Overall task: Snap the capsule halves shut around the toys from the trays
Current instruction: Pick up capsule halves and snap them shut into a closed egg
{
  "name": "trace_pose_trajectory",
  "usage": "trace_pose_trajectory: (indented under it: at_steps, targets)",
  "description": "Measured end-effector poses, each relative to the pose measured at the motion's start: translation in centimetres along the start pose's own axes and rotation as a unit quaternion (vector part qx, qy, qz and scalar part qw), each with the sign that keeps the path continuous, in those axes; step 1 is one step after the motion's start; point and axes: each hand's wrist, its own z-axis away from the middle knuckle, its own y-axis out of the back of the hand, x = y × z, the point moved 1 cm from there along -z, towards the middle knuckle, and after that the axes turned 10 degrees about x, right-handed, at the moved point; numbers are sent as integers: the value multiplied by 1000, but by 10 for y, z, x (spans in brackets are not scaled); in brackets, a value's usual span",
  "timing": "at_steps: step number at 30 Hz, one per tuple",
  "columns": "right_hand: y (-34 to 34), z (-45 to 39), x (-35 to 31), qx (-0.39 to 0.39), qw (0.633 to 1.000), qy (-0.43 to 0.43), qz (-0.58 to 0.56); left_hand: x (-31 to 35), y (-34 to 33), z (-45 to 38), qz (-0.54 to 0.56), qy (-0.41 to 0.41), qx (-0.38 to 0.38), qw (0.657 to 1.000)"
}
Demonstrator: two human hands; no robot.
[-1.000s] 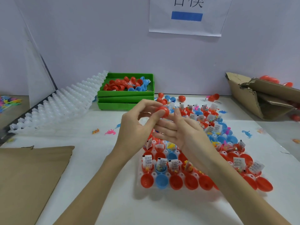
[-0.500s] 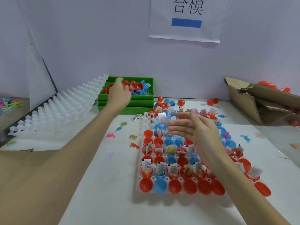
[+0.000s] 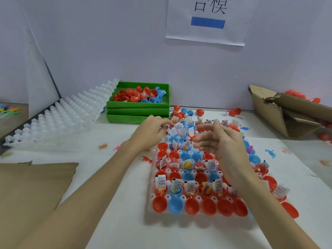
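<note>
My left hand (image 3: 151, 131) reaches, fingers loosely curled and holding nothing, over the capsule tray's (image 3: 152, 203) far end; my right hand (image 3: 222, 141) hovers open, empty.

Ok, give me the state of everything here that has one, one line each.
Left hand: fingers curled, reaching the tray's far end; grip unclear.
Right hand: open, holds nothing, above the tray.
Tray: flat, cups hold open capsule halves.
Front-row halves: open, empty.
Green bin: open, holds closed capsules.
Box: flaps open.
</note>
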Motion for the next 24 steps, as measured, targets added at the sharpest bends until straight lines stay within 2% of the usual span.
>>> trace_pose_trajectory:
  at_steps: [3,6,9,13,24]
  targets:
    - [0,0,0,-3,1000,1,5,-3,3,-1,-16,-32,27,999]
    - [-1,1,-1,-6,1000,1,5,-5,3,-4,-13,-24,28,999]
    - [-2,2,-2,-5,1000,0,11,-2,4,-9,-14,-16,8,1000]
    - [-1,3,-2,-9,1000,-4,13,2,9,-15,-37,-45,-43,997]
    - [-3,4,-2,-7,999,-11,30,-2,12,-29,-78,-72,-94,990]
